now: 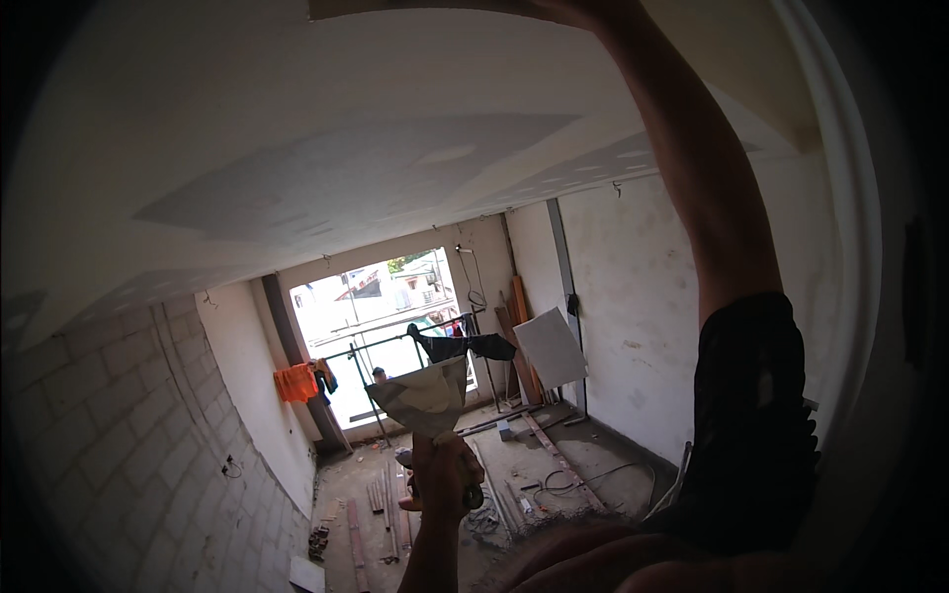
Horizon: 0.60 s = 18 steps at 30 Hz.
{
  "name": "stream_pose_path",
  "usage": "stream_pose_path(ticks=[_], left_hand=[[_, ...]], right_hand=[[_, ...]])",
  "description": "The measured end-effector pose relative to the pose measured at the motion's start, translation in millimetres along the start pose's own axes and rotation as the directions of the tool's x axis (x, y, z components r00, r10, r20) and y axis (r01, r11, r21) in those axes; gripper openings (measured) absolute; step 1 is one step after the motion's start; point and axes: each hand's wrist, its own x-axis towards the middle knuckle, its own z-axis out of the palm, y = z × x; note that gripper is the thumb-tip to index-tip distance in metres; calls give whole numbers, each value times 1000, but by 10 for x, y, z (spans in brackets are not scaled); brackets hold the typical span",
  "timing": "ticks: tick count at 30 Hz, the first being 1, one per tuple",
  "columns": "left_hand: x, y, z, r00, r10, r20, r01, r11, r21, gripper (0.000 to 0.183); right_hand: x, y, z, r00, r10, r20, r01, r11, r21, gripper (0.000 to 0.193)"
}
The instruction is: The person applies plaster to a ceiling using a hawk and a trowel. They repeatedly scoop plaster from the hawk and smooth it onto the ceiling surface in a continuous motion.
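My left hand (441, 476) is wrapped round the handle of a wide putty knife (425, 395), held up in front of me with its broad triangular blade pointing upward. Pale smears show on that blade. High overhead, my right arm stretches up to the ceiling (297, 69), and my right hand (593, 10) is partly cut off by the top edge. It grips a long, flat, brownish blade (435, 8) that lies along the ceiling surface. The ceiling carries grey patches (346, 178) among paler, smoother areas.
Far below, the floor (336, 514) holds scattered planks (386, 504), cables (573, 484) and debris. A bright window opening (376, 316) has bars with orange cloth (295, 383) and dark clothes (460, 344). A white board (552, 349) leans right; a block wall (119, 425) stands left.
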Motion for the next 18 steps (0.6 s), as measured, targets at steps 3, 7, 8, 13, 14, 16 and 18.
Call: stream_pose_path(ticks=[3, 7, 8, 13, 14, 16, 18], left_hand=[[11, -2, -1, 1000, -8, 10, 8, 1000, -12, 35], [18, -9, 3, 1000, -8, -11, 8, 1000, -10, 37], [19, -23, -8, 1000, -9, -25, 9, 1000, -14, 37], [6, -2, 19, 1000, -15, -15, 15, 1000, -17, 40], [12, -8, 17, 1000, -12, -10, 12, 1000, -14, 40], [17, -8, 15, 1000, -12, -5, 12, 1000, -14, 40], [16, 0, 17, 1000, -17, -3, 17, 1000, -18, 40]], right_hand=[[-69, 53, -37, 1000, 9, 3, -9, 1000, 1, 49], [-151, 93, -18, 1000, 9, -2, -9, 1000, 10, 53], [-170, 98, 30, 1000, 15, -2, -15, 999, 30, 53], [-260, 263, -30, 1000, 10, -16, -10, 999, -43, 54], [-289, 299, -33, 1000, 12, -11, -12, 999, -40, 54], [-324, 304, -61, 1000, 16, -3, -16, 999, -32, 55], [-359, 331, -58, 1000, 21, -5, -21, 999, -30, 57]])
